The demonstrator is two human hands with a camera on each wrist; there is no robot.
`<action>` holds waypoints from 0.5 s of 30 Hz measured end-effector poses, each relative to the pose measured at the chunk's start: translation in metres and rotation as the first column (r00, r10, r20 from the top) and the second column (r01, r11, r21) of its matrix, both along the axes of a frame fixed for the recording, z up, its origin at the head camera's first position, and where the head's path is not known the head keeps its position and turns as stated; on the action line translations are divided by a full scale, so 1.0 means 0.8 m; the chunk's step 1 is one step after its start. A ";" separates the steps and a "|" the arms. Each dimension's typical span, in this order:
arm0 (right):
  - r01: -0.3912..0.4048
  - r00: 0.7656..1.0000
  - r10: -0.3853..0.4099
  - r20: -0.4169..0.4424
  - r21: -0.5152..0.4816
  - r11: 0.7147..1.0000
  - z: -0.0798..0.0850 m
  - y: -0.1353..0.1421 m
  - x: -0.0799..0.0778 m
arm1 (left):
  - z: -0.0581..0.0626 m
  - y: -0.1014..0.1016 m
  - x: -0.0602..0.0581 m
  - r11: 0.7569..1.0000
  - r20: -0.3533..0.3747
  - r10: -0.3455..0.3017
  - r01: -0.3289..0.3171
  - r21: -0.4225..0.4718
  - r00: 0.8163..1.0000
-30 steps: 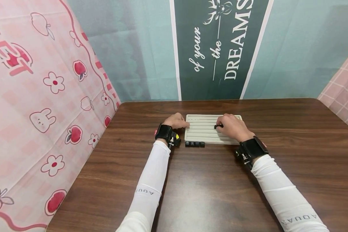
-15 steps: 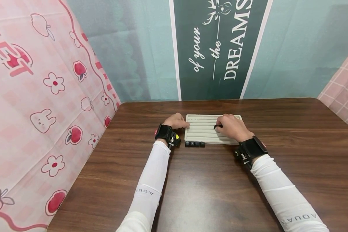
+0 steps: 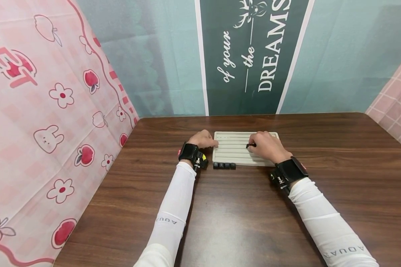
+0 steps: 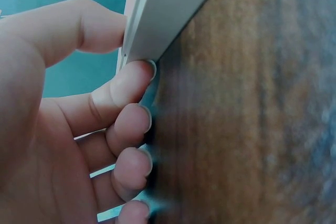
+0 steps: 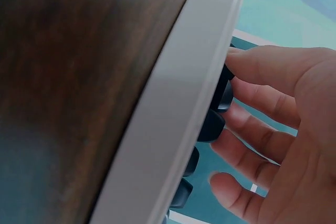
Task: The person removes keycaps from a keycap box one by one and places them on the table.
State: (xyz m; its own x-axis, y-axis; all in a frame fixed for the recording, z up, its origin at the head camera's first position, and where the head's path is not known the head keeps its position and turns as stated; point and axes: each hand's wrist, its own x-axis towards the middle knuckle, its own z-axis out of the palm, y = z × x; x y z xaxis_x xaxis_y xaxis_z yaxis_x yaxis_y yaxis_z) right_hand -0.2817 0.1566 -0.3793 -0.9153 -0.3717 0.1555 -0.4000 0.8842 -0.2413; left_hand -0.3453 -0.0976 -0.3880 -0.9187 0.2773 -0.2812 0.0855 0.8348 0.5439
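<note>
A flat off-white ridged tray (image 3: 233, 151) lies on the table. My left hand (image 3: 203, 139) grips its left end; in the left wrist view the thumb lies on the rim and the index fingertip presses the side wall (image 4: 165, 17). Over the tray's right half, my right hand (image 3: 268, 145) pinches a small black keycap (image 3: 248, 145) between thumb and fingers. Seen from the right wrist, several black keycaps (image 5: 211, 126) stand in a line behind the tray wall, by the fingertips. My right hand covers part of the tray in the head view.
Several black keycaps (image 3: 224, 166) sit in a short row on the brown wooden table (image 3: 234, 215), along the tray's front edge. A teal and green cloth (image 3: 173, 66) hangs behind the table. Pink printed cloth (image 3: 63, 148) borders it on the left.
My right hand has shifted very slightly with the keycap over the tray. The left hand and the tray stay in place.
</note>
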 end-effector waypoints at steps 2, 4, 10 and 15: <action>-0.009 1.000 0.009 -0.005 -0.004 1.000 0.000 0.001 0.000 | 0.000 0.000 0.000 1.000 -0.002 -0.002 0.002 0.000 1.000; -0.019 1.000 0.019 -0.011 -0.008 1.000 0.001 0.001 0.001 | 0.000 0.000 -0.001 1.000 -0.002 -0.005 0.005 0.002 1.000; -0.043 0.999 0.043 -0.034 -0.007 0.999 0.000 0.003 0.002 | -0.001 -0.002 -0.001 1.000 0.001 -0.005 0.005 0.004 1.000; -0.035 0.999 0.035 -0.037 -0.006 0.999 -0.001 0.003 0.001 | -0.001 -0.002 -0.001 1.000 0.004 -0.004 0.004 0.006 1.000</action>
State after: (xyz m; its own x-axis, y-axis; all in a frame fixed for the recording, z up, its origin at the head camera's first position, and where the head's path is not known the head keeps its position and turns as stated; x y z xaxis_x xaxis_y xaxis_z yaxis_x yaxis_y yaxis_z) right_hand -0.2810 0.1588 -0.3798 -0.8954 -0.4020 0.1917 -0.4393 0.8680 -0.2316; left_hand -0.3463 -0.0990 -0.3890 -0.9165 0.2825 -0.2833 0.0864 0.8311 0.5493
